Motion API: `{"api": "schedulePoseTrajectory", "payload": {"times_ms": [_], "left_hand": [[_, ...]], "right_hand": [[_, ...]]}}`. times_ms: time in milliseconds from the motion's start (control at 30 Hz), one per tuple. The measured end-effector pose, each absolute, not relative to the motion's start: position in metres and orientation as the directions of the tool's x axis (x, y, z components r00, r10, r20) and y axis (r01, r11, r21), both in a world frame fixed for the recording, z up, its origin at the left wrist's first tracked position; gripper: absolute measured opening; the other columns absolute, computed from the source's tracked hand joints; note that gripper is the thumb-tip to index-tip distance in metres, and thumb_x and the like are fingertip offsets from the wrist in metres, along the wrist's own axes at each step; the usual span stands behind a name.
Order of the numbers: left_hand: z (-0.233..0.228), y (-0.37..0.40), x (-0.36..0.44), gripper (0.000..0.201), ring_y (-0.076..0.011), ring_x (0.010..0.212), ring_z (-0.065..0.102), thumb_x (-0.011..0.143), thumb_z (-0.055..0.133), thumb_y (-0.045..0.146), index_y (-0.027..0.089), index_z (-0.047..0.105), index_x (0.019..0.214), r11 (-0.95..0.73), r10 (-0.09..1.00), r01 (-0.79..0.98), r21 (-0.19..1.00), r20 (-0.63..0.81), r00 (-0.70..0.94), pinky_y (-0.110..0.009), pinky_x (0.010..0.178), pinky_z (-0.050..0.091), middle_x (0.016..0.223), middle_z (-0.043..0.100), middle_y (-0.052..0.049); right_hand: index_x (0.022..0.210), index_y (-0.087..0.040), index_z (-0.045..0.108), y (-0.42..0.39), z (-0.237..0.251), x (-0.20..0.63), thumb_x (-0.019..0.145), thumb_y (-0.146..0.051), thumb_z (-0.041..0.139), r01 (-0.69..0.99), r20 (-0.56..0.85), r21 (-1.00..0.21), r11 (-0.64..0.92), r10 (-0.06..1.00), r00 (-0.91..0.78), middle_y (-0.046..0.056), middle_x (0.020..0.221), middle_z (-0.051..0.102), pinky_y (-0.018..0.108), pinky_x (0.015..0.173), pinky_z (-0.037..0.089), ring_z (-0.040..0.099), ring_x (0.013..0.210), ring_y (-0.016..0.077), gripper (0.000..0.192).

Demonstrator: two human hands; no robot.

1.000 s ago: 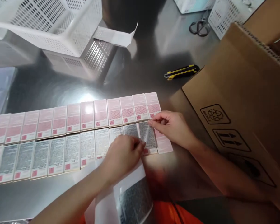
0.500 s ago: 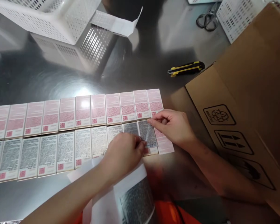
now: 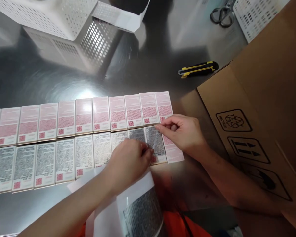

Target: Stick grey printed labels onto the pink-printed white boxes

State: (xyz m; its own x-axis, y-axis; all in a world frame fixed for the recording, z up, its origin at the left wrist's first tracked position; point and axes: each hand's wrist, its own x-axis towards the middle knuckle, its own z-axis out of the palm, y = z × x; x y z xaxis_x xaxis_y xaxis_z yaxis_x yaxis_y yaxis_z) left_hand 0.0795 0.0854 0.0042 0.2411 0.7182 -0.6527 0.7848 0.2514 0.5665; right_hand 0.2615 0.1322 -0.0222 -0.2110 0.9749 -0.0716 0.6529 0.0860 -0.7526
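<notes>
Sticker label pinched by left hand, right hand, over pink box

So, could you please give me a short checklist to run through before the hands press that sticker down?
1. Label sticker pinched at both ends by left hand and right hand: ok.
2. Sticker lies over a box in the near row of boxes: ok.
3. Sticker square to the box edges: cannot tell.
4. Backing sheet with another sticker within reach: ok.
5. Utility knife away from the hands: ok.
</notes>
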Motion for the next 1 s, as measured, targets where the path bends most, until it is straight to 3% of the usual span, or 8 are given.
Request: {"api": "schedulePoseTrajectory", "payload": {"times_ms": [167,433,667,1000], "left_hand": [[0.0024,0.0849,0.0789,0.036,-0.0142,0.055,0.047,0.09,0.047,0.035,0.021,0.065,0.062,0.28,0.702,0.766,0.578,-0.667,0.247,-0.03,0.056,0.027,0.06,0.063,-0.001],[0.0026,0.0866,0.0793,0.035,-0.0131,0.054,0.044,0.09,0.048,0.035,0.021,0.061,0.06,0.279,0.704,0.76,0.588,-0.663,0.255,-0.029,0.054,0.027,0.057,0.059,0.001],[0.0017,0.0869,0.0795,0.037,-0.013,0.052,0.037,0.088,0.048,0.036,0.02,0.051,0.055,0.263,0.705,0.788,0.556,-0.669,0.237,-0.03,0.053,0.024,0.051,0.047,0.002],[0.002,0.0885,0.0804,0.036,-0.0133,0.053,0.04,0.087,0.047,0.034,0.02,0.053,0.055,0.245,0.701,0.813,0.528,-0.676,0.227,-0.031,0.053,0.023,0.053,0.052,0.0]], "right_hand": [[0.067,-0.02,0.071,0.1321,-0.0229,0.2617,0.08,-0.03,0.073,0.649,-0.066,-0.755,0.093,0.974,-0.216,-0.002,0.06,0.06,0.025,0.053,0.04,0.049,0.052,0.0102,0.017],[0.065,-0.019,0.07,0.1322,-0.0229,0.2616,0.08,-0.029,0.073,0.656,-0.051,-0.747,0.107,0.975,-0.216,-0.002,0.059,0.059,0.025,0.055,0.039,0.049,0.053,0.0101,0.018],[0.065,-0.02,0.07,0.132,-0.0237,0.2617,0.08,-0.03,0.073,0.659,-0.053,-0.745,0.103,0.976,-0.213,-0.002,0.06,0.06,0.025,0.054,0.04,0.05,0.052,0.01,0.018],[0.065,-0.02,0.069,0.1303,-0.0209,0.2587,0.079,-0.028,0.074,0.665,-0.052,-0.74,0.096,0.979,-0.198,-0.002,0.061,0.061,0.025,0.055,0.04,0.051,0.054,0.0109,0.017]]}}
